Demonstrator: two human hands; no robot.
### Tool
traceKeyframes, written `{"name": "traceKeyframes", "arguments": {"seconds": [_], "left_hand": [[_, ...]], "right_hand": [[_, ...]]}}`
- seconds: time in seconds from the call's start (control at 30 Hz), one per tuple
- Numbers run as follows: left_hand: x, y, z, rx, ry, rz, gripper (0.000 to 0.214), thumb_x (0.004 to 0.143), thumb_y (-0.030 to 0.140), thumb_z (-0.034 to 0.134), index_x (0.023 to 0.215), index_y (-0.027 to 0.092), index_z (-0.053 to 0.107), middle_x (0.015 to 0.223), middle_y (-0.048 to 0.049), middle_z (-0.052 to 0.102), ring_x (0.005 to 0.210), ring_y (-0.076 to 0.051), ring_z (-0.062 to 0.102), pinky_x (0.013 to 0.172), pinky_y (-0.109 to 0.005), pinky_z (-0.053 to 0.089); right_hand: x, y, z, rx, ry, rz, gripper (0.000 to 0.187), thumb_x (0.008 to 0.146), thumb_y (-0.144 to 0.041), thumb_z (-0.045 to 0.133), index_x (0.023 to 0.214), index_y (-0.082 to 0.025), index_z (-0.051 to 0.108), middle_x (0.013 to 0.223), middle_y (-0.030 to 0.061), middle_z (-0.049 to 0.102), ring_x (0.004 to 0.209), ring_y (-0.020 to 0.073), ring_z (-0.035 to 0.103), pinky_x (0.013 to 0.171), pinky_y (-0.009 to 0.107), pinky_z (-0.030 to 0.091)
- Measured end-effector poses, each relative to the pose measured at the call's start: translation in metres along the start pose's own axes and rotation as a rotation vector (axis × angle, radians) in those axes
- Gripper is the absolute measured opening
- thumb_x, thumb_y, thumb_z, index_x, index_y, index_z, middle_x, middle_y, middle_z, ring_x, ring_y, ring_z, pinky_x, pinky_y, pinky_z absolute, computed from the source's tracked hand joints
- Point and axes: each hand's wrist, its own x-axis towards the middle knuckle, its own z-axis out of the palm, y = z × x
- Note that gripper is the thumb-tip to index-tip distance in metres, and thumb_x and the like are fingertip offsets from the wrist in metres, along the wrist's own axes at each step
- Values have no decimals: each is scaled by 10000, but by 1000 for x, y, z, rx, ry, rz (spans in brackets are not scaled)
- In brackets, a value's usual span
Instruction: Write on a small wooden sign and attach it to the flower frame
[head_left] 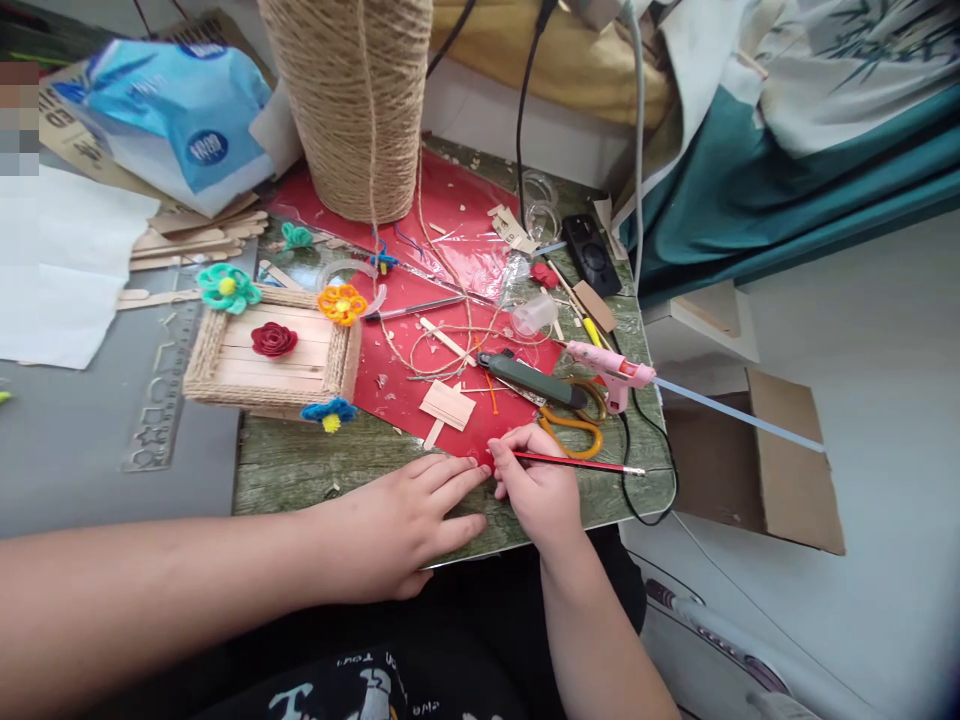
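Observation:
My right hand (541, 487) grips a red and black pencil (577, 461) near its point, the eraser end sticking out to the right. Flat on the table edge lies my left hand (427, 510), fingers stretched toward the pencil tip, which sits over the red sheet's lower corner (471, 447). Just beyond the hands is a small wooden stick piece (448, 405) with a flat panel. A box of craft sticks edged with rope (274, 390), decorated with felt-like flowers and a dark red rose (274, 340), stands to the left.
A large twine spool (352, 110) rises at the back. A pink glue gun (615, 374), orange-handled scissors (574, 430) and a green utility knife (529, 378) lie right of the middle. A clear stencil ruler (156, 400) lies left. A cardboard box (799, 460) stands beyond the right edge.

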Motion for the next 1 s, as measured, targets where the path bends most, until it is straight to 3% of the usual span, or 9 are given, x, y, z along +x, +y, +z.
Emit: {"name": "traceKeyframes", "arguments": {"seconds": [0.13,0.37,1.0], "left_hand": [[0,-1,2,-12,1,6,796,688,371,855,1403,196,552,1654,-228,359,1463,-432,409,1200,-567,359],[1,0,0,-3,-28,-1,796,691,373,848,1410,204,550,1646,-231,366,1456,-433,415,1183,-577,374],[1,-1,-1,-1,-54,-8,742,740,396,804,1412,209,551,1662,-216,345,1456,-422,415,1182,-577,372]], "right_hand": [[0,-3,-3,26,-48,13,268,912,-448,767,873,-208,656,700,-21,666,486,120,621,467,235,497],[-3,-1,6,0,81,-36,268,933,-433,749,840,-218,619,632,-49,610,405,101,551,406,227,436],[-2,10,7,-97,110,-96,252,995,-424,664,860,-232,571,697,-24,589,511,118,525,458,244,415]]}}
